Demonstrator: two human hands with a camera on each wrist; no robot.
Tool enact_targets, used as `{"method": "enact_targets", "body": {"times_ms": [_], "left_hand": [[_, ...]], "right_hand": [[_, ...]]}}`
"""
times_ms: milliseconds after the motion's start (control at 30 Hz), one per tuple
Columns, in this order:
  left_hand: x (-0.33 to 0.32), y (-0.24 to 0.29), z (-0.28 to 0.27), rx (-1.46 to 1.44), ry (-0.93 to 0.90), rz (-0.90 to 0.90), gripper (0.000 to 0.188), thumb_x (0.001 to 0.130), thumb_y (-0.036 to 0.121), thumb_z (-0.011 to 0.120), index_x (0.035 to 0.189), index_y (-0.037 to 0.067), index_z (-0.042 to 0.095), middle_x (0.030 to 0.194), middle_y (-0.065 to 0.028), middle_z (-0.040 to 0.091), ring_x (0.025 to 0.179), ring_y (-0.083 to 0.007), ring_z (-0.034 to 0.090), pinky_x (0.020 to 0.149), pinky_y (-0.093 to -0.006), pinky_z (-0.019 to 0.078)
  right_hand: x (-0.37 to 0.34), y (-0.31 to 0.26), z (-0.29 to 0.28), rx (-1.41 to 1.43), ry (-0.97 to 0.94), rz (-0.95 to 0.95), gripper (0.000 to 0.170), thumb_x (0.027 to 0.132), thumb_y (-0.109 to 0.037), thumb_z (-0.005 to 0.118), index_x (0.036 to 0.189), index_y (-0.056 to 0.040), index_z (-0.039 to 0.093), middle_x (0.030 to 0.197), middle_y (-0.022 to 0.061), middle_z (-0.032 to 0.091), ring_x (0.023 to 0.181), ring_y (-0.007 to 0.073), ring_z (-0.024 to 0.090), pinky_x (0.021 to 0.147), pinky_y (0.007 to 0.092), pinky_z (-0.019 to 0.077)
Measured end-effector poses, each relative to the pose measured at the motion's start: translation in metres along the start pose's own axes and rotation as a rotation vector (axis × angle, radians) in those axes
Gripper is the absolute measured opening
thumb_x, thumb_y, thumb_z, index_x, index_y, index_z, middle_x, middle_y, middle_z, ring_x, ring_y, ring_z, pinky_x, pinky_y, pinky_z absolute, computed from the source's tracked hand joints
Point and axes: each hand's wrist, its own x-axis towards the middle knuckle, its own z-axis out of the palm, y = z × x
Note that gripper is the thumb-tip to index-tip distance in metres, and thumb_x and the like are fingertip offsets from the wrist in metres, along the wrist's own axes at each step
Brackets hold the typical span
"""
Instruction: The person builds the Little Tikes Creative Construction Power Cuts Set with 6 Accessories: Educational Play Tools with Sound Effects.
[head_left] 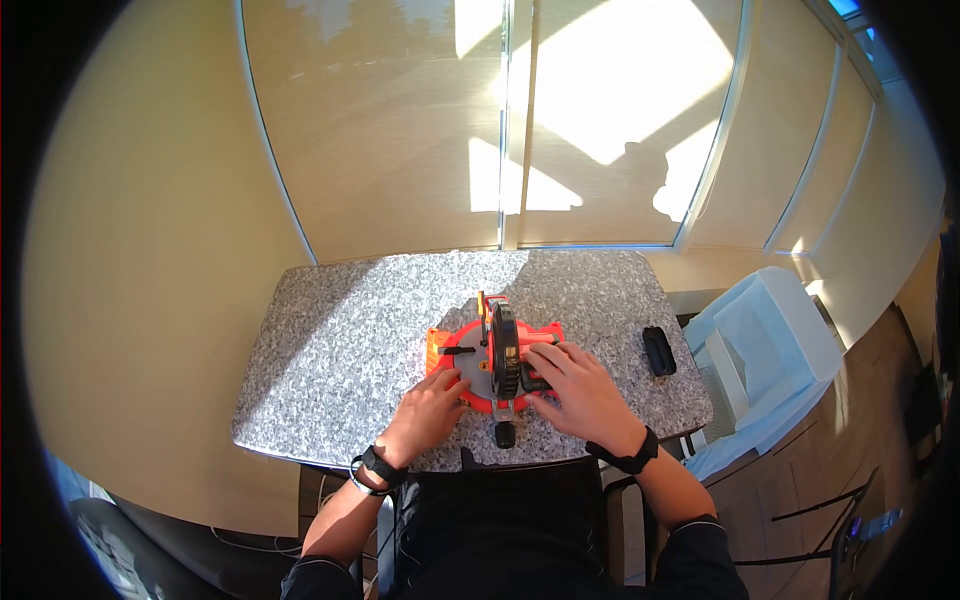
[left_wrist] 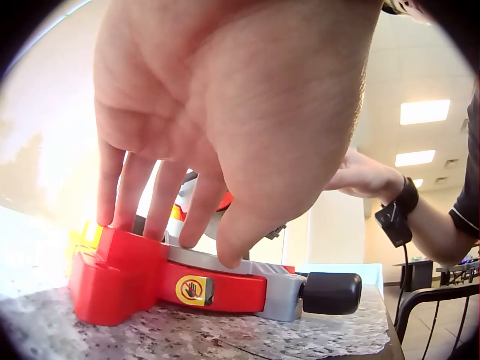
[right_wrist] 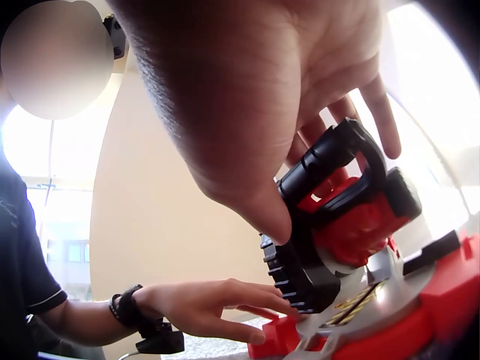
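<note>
A red toy mitre saw (head_left: 504, 350) with a grey round bed and black guard stands on the speckled table. My left hand (head_left: 425, 412) is at the base's left side; the left wrist view shows its fingers (left_wrist: 154, 202) extended down onto the red base (left_wrist: 120, 281), beside a black knob (left_wrist: 331, 292). My right hand (head_left: 585, 395) is on the saw's upper part. In the right wrist view its thumb (right_wrist: 266, 214) lies on the black guard (right_wrist: 304, 274), with the fingers behind the black handle (right_wrist: 371, 161), partly hidden by it.
A black oblong case (head_left: 659, 351) lies near the right edge of the speckled table (head_left: 340, 370). Right of the table stands a light-blue covered object (head_left: 770, 350). Closed blinds (head_left: 380, 130) rise behind the table, with a wall at left.
</note>
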Motion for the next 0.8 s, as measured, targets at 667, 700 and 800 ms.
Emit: {"method": "enact_targets", "body": {"times_ms": [667, 700, 800], "left_hand": [[0.001, -0.002, 0.002, -0.010, -0.012, -0.008, 0.041, 0.094, 0.023, 0.072, 0.133, 0.009, 0.066, 0.139, -0.0148, 0.059, 0.119, -0.0365, 0.065, 0.097, -0.0463, 0.0563], [0.001, -0.002, 0.002, -0.011, -0.014, -0.012, 0.041, 0.094, 0.023, 0.072, 0.133, 0.009, 0.066, 0.139, -0.0147, 0.059, 0.119, -0.0364, 0.065, 0.097, -0.0462, 0.0565], [0.000, -0.002, 0.001, -0.008, -0.010, -0.010, 0.041, 0.094, 0.023, 0.072, 0.132, 0.009, 0.066, 0.139, -0.0145, 0.059, 0.119, -0.0364, 0.065, 0.097, -0.0460, 0.0567]], "right_hand": [[0.022, 0.000, -0.023, -0.032, 0.239, -0.038, 0.058, 0.085, -0.016, 0.077, 0.139, -0.0049, 0.059, 0.138, 0.0116, 0.060, 0.129, 0.0335, 0.056, 0.106, 0.0463, 0.0478], [0.023, -0.001, -0.024, -0.031, 0.277, -0.053, 0.056, 0.085, -0.015, 0.077, 0.138, -0.0051, 0.060, 0.137, 0.0111, 0.061, 0.129, 0.0332, 0.057, 0.106, 0.0465, 0.0480], [0.024, -0.004, -0.026, -0.023, 0.300, -0.053, 0.052, 0.085, -0.014, 0.077, 0.134, -0.0051, 0.063, 0.135, 0.0103, 0.062, 0.128, 0.0325, 0.057, 0.105, 0.0463, 0.0481]]}}
